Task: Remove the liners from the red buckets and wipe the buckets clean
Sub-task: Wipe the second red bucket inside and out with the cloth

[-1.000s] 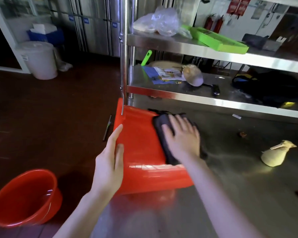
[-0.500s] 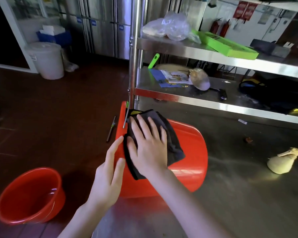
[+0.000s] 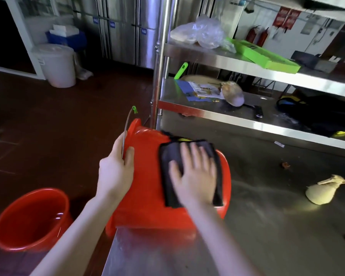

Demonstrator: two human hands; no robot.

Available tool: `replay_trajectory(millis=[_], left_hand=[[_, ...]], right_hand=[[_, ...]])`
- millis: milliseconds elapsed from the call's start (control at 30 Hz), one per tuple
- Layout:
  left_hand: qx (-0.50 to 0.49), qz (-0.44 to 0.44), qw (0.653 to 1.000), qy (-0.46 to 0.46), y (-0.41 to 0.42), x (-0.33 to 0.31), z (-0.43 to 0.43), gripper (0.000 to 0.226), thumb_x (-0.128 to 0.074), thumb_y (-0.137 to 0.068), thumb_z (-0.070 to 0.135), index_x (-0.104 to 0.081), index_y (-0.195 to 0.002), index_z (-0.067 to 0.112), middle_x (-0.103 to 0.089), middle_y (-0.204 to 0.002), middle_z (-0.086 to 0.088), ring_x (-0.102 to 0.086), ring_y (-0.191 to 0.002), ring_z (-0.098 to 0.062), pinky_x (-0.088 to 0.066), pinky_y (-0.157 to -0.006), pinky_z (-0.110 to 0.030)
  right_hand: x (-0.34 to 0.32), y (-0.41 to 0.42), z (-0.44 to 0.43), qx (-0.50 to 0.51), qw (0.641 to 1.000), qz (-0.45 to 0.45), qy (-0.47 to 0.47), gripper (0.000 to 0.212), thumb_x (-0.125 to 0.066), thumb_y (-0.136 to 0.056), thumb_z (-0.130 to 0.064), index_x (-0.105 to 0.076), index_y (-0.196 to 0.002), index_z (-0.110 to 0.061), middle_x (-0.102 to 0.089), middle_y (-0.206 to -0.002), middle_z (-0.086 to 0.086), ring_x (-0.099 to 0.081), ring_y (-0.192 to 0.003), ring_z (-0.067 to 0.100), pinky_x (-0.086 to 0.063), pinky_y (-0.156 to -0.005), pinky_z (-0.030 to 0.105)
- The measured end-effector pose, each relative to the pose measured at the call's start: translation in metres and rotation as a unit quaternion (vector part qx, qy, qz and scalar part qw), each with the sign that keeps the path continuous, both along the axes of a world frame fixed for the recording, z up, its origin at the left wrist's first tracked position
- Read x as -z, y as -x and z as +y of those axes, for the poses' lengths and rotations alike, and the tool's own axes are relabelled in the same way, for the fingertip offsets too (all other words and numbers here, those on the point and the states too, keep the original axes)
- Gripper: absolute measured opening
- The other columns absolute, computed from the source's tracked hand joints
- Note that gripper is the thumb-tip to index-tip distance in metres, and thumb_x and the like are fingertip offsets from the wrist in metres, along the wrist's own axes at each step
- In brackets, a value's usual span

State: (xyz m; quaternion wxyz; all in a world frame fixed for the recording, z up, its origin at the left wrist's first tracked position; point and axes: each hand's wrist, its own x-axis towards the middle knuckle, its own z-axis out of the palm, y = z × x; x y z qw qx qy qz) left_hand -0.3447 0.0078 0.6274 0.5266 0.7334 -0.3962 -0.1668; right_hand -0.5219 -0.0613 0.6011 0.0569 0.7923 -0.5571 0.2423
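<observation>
A red bucket (image 3: 147,198) lies on its side at the left end of the steel table (image 3: 277,232), its rim pointing left over the edge. My left hand (image 3: 116,170) grips its rim and thin wire handle (image 3: 126,130). My right hand (image 3: 195,176) lies flat with spread fingers on a dark cloth (image 3: 167,156), pressing it onto the bucket's outer wall. A second red bucket (image 3: 28,220) stands upright on the floor at the lower left, with a little water glinting inside. No liner shows in either bucket.
Steel shelves (image 3: 237,116) rise behind the table, holding papers, a plastic bag, a green tray (image 3: 263,56) and a black bag. A cream-coloured pouch (image 3: 323,192) lies on the table at right. A white lidded bin (image 3: 57,64) stands on the dark red floor.
My right hand slid the cloth left across the bucket wall, then back to the right. My left hand moved up from the wall to the rim and wire handle. The bucket turned slightly.
</observation>
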Motion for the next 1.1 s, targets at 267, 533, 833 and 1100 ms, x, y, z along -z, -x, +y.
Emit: replay_trajectory(millis=[267, 533, 833, 1100], left_hand=[[0.012, -0.027, 0.999, 0.033, 0.013, 0.022, 0.028, 0.045, -0.039, -0.099, 0.038, -0.03, -0.135, 0.063, -0.058, -0.05, 0.008, -0.051, -0.035, -0.008, -0.042, -0.041, -0.027], [0.012, -0.025, 0.999, 0.04, 0.009, 0.023, 0.03, 0.046, -0.041, -0.099, 0.034, -0.032, -0.14, 0.054, -0.067, -0.069, 0.007, -0.062, -0.054, -0.003, -0.049, -0.055, -0.028], [0.051, -0.034, 0.994, 0.085, 0.017, 0.038, 0.056, 0.047, -0.035, -0.095, 0.044, -0.029, -0.14, 0.06, -0.053, -0.054, 0.0, -0.048, -0.043, -0.012, -0.047, -0.049, -0.035], [0.051, -0.014, 0.996, 0.076, 0.013, 0.051, 0.077, 0.046, -0.036, -0.096, 0.043, -0.03, -0.138, 0.061, -0.064, -0.063, 0.01, -0.055, -0.045, -0.009, -0.045, -0.046, -0.018]], right_hand=[[-0.035, 0.015, -0.046, 0.08, 0.972, 0.031, -0.219, 0.056, -0.02, -0.098, -0.054, -0.026, -0.151, -0.037, -0.022, -0.16, -0.012, -0.016, -0.148, 0.019, -0.014, -0.118, 0.049], [-0.028, -0.076, 0.027, -0.166, 0.983, 0.075, -0.036, 0.058, -0.027, -0.093, -0.052, -0.039, -0.147, -0.031, -0.033, -0.157, -0.007, -0.027, -0.145, 0.022, -0.021, -0.116, 0.048], [-0.039, 0.056, -0.063, 0.125, 0.947, 0.001, -0.296, 0.054, -0.021, -0.096, -0.055, -0.04, -0.143, -0.035, -0.036, -0.155, -0.004, -0.034, -0.14, 0.026, -0.027, -0.112, 0.048], [-0.043, -0.067, -0.01, -0.105, 0.985, 0.076, -0.118, 0.057, -0.026, -0.095, -0.054, -0.034, -0.148, -0.033, -0.031, -0.156, -0.014, -0.029, -0.144, 0.015, -0.023, -0.114, 0.044]])
